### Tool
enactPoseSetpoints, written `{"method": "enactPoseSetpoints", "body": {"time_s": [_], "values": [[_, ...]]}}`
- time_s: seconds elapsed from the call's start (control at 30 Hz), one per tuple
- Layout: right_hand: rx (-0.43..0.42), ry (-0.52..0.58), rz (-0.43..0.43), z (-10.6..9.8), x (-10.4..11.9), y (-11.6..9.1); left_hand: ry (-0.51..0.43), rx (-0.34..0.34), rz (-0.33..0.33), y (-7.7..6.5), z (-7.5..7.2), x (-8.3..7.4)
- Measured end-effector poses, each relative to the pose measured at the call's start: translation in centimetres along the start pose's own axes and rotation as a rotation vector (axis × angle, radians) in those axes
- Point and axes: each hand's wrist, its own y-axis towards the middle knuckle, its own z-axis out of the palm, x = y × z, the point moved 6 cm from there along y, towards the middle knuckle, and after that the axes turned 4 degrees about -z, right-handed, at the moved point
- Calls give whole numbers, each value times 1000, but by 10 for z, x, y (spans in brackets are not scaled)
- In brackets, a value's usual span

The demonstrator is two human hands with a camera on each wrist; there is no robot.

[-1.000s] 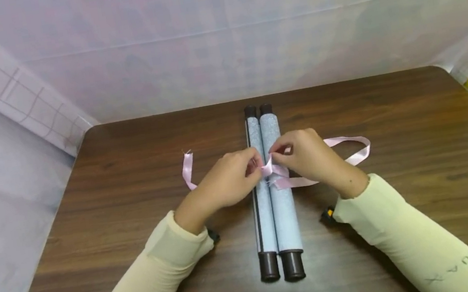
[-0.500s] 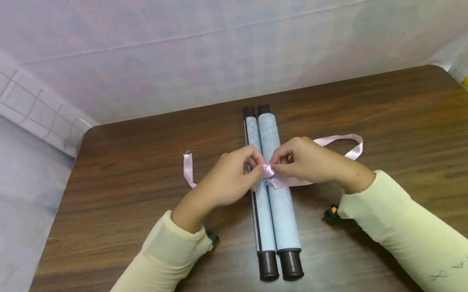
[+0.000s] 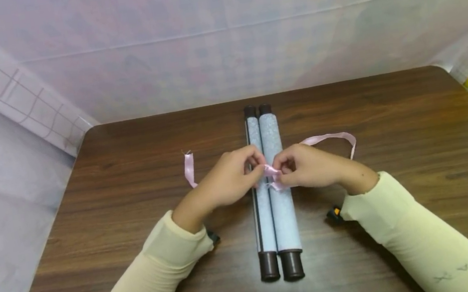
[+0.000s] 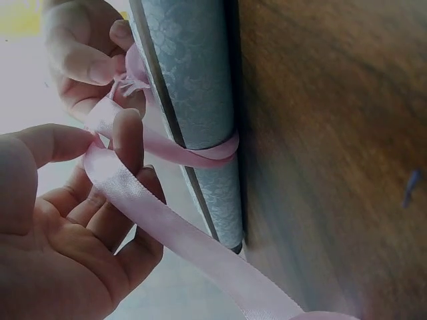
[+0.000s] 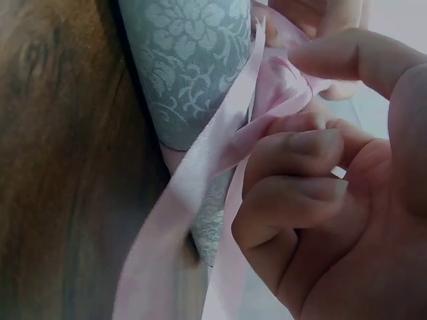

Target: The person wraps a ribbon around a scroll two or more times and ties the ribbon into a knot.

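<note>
Left hand (image 3: 234, 178) and right hand (image 3: 310, 167) face each other at frame centre, each pinching the pink ribbon (image 3: 271, 170) between thumb and fingers. The gripped section lies between the fingertips, over the double-rolled floral scroll (image 3: 285, 219), whose near dark end caps (image 3: 292, 264) point to bottom centre. The left wrist view shows the ribbon passing around one roll. A ribbon tail (image 3: 189, 168) rests left of centre on the tabletop (image 3: 125, 147). Relative to one second earlier, the right hand sits lower and the ribbon loop (image 3: 331, 136) at right has drawn inward.
</note>
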Motion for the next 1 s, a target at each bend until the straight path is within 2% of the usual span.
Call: {"method": "enactPoseSetpoints", "body": {"time_s": [0.33, 0.63, 0.87, 1.0], "values": [[-92, -208, -10, -2, 9, -1, 16, -12, -5, 0, 1, 3], [-135, -252, 46, -8, 13, -4, 17, -22, 8, 0, 0, 3], [-231, -365, 57, -21, 19, -9, 47, -29, 9, 1, 0, 3], [-251, -333, 57, -23, 17, -10, 56, -36, 8, 2, 0, 3]]}}
